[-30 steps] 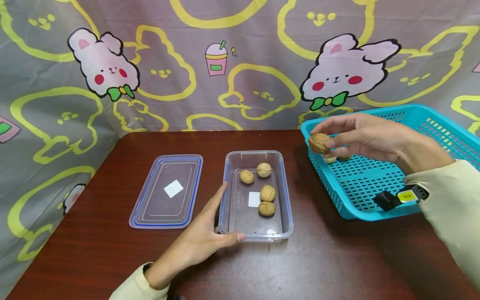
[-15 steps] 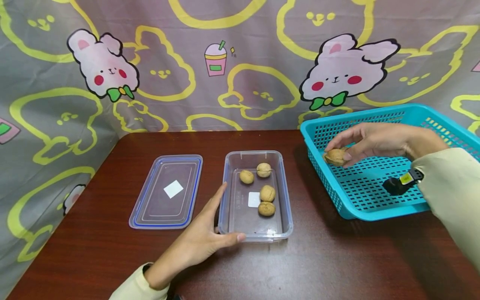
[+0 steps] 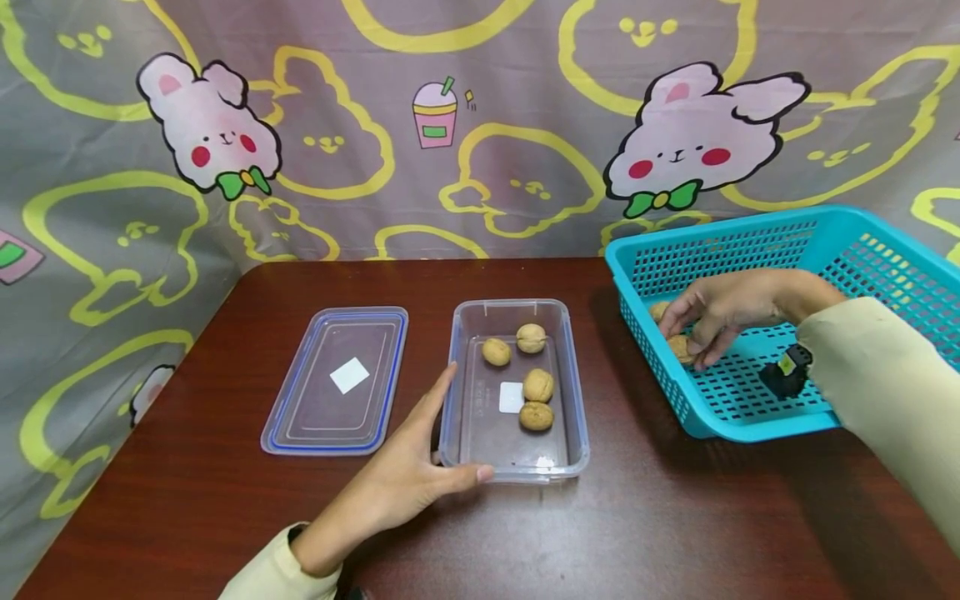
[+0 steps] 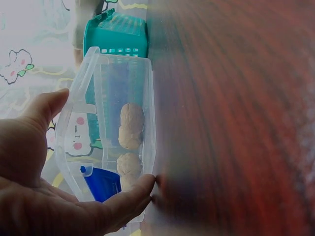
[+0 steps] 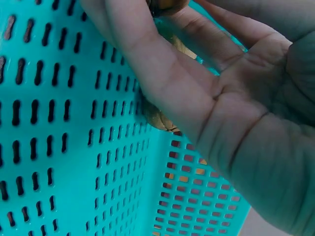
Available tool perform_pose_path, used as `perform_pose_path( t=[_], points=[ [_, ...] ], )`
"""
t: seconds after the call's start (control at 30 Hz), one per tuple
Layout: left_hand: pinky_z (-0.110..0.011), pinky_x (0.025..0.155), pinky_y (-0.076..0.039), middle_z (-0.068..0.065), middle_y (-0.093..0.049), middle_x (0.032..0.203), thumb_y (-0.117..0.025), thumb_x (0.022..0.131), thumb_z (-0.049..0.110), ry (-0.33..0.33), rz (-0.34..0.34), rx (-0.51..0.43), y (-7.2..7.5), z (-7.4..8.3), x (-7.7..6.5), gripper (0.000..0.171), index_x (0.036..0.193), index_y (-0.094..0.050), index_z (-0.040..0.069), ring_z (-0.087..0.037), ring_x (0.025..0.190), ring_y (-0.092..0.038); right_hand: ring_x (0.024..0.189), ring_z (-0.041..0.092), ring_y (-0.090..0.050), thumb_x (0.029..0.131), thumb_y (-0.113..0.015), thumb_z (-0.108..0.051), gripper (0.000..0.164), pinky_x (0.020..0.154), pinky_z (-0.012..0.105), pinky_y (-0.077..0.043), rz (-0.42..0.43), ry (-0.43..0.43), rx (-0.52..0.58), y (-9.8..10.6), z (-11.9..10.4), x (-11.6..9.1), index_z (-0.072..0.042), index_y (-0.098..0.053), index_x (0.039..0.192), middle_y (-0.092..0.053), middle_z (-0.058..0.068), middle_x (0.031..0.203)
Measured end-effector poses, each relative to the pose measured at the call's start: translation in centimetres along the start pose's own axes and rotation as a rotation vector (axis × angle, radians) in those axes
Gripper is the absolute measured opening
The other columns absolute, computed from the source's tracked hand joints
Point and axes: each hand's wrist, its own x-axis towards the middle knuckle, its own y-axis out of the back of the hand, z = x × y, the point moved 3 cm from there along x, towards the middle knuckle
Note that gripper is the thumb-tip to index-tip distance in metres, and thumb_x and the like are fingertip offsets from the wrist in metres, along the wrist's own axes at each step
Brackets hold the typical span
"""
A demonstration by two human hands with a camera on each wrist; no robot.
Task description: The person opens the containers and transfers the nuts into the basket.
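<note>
My right hand [image 3: 738,312] is down inside the turquoise basket [image 3: 750,429], with thumb and fingers around a walnut [image 3: 681,348] near its left wall. Another walnut [image 3: 659,311] shows just behind those fingers. In the right wrist view, the walnut at the fingertips [image 5: 167,6] is cut off by the top edge, and another brown shell [image 5: 160,119] peeks out behind a finger. My left hand [image 3: 401,471] rests at the near left corner of a clear plastic container [image 3: 577,417], index finger straight along its side, thumb along the front rim. Several walnuts [image 3: 537,386] lie in the container.
Left of the container, a clear lid [image 3: 307,417] with a blue seal and a white label lies flat on the dark red wooden table [image 3: 637,525]. A patterned cloth [image 3: 322,142] hangs behind the table. The basket's raised walls surround my right hand.
My right hand, holding a walnut near the basket's left rim a second ago, has moved rightward and then down into the basket. The left hand and the container have stayed in place.
</note>
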Motion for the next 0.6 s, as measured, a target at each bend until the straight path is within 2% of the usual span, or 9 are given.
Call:
perform_pose_path(
  t=[0.17, 0.33, 0.6],
  points=[
    [-0.061, 0.129, -0.017, -0.009, -0.011, 0.177, -0.090, 0.082, 0.038, 0.003, -0.004, -0.001, 0.0, 0.0, 0.0, 0.121, 0.170, -0.008, 0.027, -0.031, 0.161, -0.016, 0.098, 0.031, -0.075, 0.097, -0.065, 0.003, 0.043, 0.092, 0.046, -0.064, 0.012, 0.002, -0.028, -0.2, 0.0, 0.0, 0.008, -0.058, 0.139, -0.062, 0.015, 0.135],
    [-0.061, 0.129, -0.017, -0.009, -0.011, 0.177, -0.090, 0.082, 0.038, 0.003, -0.003, -0.008, 0.0, 0.0, 0.0, 0.121, 0.170, -0.008, 0.027, -0.032, 0.161, -0.016, 0.094, 0.032, -0.076, 0.097, -0.065, 0.002, 0.044, 0.089, 0.045, -0.065, 0.040, 0.020, -0.066, -0.1, -0.1, -0.1, 0.009, -0.058, 0.139, -0.057, 0.026, 0.145],
    [-0.063, 0.129, -0.017, -0.009, -0.011, 0.177, -0.089, 0.083, 0.039, -0.001, -0.004, -0.009, 0.1, 0.1, -0.1, 0.120, 0.170, -0.008, 0.028, -0.032, 0.161, -0.016, 0.089, 0.032, -0.077, 0.097, -0.066, -0.001, 0.041, 0.085, 0.045, -0.065, 0.115, 0.020, -0.083, 0.3, -0.7, -1.0, 0.004, -0.063, 0.138, -0.061, 0.021, 0.145]
  ],
)
